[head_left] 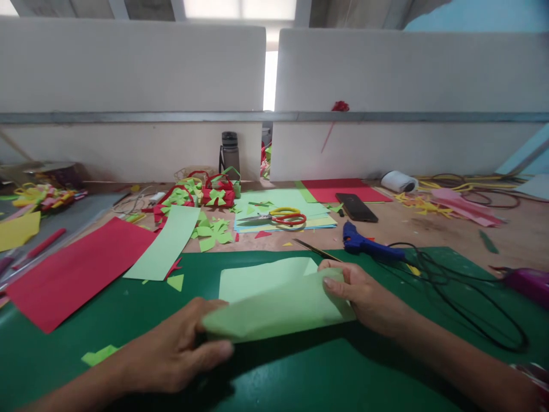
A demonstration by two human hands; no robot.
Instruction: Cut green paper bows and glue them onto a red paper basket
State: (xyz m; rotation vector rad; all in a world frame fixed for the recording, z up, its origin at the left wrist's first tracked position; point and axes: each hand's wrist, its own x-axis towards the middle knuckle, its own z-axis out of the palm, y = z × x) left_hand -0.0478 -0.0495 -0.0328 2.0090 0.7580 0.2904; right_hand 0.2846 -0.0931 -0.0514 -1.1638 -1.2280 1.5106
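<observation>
A light green paper sheet lies folded over on the dark green cutting mat. My left hand pinches its near left corner, thumb under the fold. At the right edge of the sheet my right hand grips the paper with its fingers curled over the top. Part of the sheet's lower layer shows flat behind the lifted fold.
A red sheet and a pale green strip lie at the left. Red-and-yellow scissors rest on stacked paper behind. A blue glue gun with black cord, a phone, a bottle and paper scraps crowd the bench.
</observation>
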